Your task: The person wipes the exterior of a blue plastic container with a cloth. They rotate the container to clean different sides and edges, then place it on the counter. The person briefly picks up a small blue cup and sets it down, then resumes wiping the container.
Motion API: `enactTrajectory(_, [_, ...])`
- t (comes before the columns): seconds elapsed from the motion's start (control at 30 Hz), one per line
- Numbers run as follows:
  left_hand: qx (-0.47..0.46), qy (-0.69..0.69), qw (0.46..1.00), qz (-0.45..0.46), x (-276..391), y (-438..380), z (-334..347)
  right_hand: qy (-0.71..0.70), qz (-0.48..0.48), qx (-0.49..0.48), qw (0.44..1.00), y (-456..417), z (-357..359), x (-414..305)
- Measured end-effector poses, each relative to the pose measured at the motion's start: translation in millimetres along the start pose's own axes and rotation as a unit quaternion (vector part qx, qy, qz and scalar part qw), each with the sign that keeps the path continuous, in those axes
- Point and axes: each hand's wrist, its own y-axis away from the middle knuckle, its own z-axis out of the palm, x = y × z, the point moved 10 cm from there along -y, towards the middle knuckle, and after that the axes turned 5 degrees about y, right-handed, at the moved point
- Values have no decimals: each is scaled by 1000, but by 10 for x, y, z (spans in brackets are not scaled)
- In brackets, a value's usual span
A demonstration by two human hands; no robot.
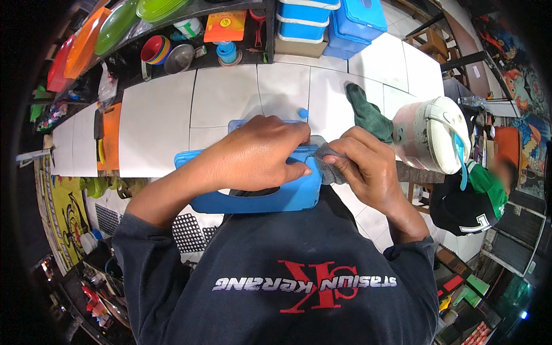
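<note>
A blue plastic container part with a wide oval opening [258, 204] stands on edge against my body at the front of a white tiled counter. My left hand [269, 151] holds it from the top, thumb over its near face and fingers on the far side. In my right hand [366, 166] a grey cloth [330, 166] is pinched between thumb and fingers, touching the container's right end. Beyond the container lies a small blue cap [303, 113] on the tiles. What the fingers of my left hand touch on the far side is hidden.
A green cloth [368, 112] lies beside a white lidded bucket [427, 136] with a blue handle-like utensil. Blue boxes [304, 26] are stacked at the back. An orange cutting board [111, 138] with knives lies left. A shelf holds bowls and plates. A person [472, 198] sits at right.
</note>
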Motion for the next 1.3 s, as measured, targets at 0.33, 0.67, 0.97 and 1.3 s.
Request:
enactTrajectory(0.33, [-22, -24, 999, -11, 24, -82, 1, 87, -98, 14, 991, -51, -24, -181])
enactTrajectory(0.67, [-35, -42, 998, -33, 7, -96, 74, 88, -142, 19, 986, -39, 36, -207])
enactTrajectory(0.97, [-55, -54, 996, -34, 42, -130, 140, 287, -176, -108, 935, -84, 74, -445])
enactTrajectory(1.3, [-55, -41, 997, -40, 48, -90, 97, 128, -101, -119, 979, -223, -70, -252])
